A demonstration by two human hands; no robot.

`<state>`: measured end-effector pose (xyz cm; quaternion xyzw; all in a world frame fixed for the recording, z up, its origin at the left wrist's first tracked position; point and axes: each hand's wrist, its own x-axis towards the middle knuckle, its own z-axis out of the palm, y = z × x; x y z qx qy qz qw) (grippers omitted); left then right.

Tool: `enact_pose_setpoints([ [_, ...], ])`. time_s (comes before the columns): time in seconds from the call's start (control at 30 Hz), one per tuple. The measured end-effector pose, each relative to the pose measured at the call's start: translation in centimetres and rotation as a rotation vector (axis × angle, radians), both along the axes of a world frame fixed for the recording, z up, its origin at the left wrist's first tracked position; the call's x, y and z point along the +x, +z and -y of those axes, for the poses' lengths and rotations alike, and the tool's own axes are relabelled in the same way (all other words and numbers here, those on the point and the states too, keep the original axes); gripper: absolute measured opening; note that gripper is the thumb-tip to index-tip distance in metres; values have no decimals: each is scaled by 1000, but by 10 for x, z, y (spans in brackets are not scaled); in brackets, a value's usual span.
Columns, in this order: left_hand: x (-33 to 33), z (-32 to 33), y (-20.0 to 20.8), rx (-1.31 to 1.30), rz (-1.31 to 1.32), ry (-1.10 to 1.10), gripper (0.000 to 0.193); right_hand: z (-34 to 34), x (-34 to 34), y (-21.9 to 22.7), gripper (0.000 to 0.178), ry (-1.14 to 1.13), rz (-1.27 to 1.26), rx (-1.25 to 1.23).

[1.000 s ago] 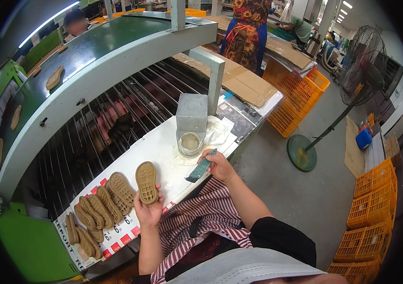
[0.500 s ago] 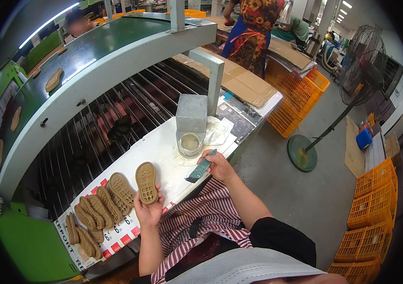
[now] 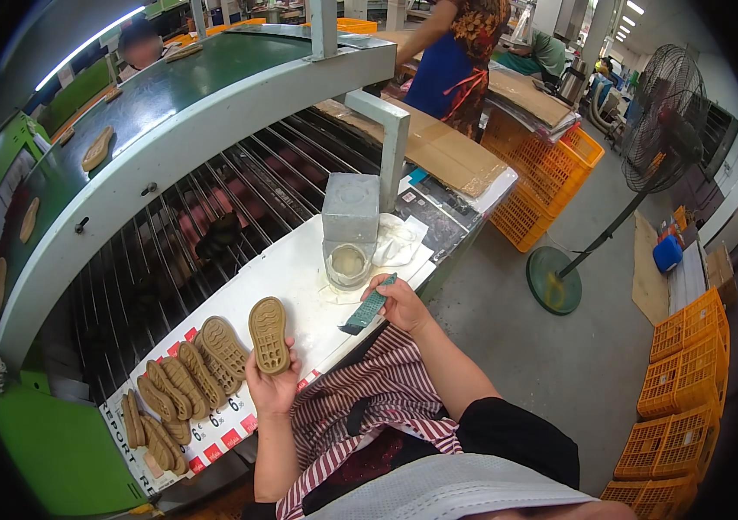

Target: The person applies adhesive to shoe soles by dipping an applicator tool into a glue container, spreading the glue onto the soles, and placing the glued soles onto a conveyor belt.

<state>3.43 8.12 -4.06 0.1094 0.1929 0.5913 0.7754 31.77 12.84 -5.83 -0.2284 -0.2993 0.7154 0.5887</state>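
Observation:
My left hand (image 3: 272,386) grips the heel end of a tan shoe sole (image 3: 267,334), held upright with its treaded face toward me. In my right hand (image 3: 399,305) is a green flat brush (image 3: 369,308), its dark end pointing down and left over the board's edge. A glass jar (image 3: 348,264) with pale contents stands just beyond the brush, against a grey block (image 3: 351,208). To the left of my left hand, several more tan soles (image 3: 191,379) lie in a leaning row on the white board (image 3: 258,270).
A crumpled white cloth (image 3: 397,241) lies right of the jar. Behind the board are metal rollers (image 3: 256,186) and a green conveyor (image 3: 187,80) carrying soles. A standing fan (image 3: 663,121) and stacked orange crates (image 3: 676,381) are at the right. Another person (image 3: 460,69) works at the back.
My hands, the sole and the brush stay in place. The person at the back has shifted left with an arm reaching out, and another sole shows at the conveyor's far end.

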Motion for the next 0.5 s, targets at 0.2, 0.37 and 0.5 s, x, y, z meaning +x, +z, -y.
enact_pose_setpoints([
  [0.2,0,-3,0,-5,-12,1,43,-3,1,-3,13,-1,-2,-9],
  [0.37,4,-3,4,-3,-19,7,43,-5,3,-1,14,-10,6,-10],
  [0.5,6,-2,6,-2,-20,-2,43,-1,6,5,14,-3,2,0],
])
